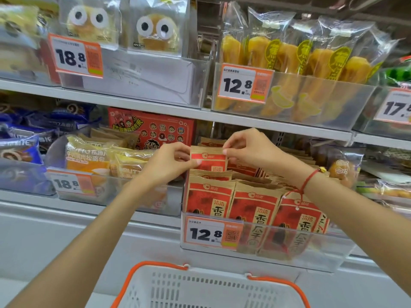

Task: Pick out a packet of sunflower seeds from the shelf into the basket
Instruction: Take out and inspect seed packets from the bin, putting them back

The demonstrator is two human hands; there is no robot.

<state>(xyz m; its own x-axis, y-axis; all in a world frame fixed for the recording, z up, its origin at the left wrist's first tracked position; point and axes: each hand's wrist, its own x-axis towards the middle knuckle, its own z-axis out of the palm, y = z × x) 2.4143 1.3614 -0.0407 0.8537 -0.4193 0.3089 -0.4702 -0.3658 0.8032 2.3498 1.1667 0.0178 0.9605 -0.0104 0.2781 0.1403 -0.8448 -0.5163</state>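
A red and brown packet of sunflower seeds stands raised above the rows of like packets in a clear shelf bin. My left hand pinches its upper left edge. My right hand pinches its upper right corner; a red string bracelet circles that wrist. Below, at the bottom of the view, a white plastic basket with orange handles sits in front of the shelf, and no goods show in its visible part.
Bread packs fill the bin to the left, with a red box behind. The upper shelf holds yellow bread sticks and googly-eyed buns. Price tags reading 12.8 and 18.8 hang on the bins.
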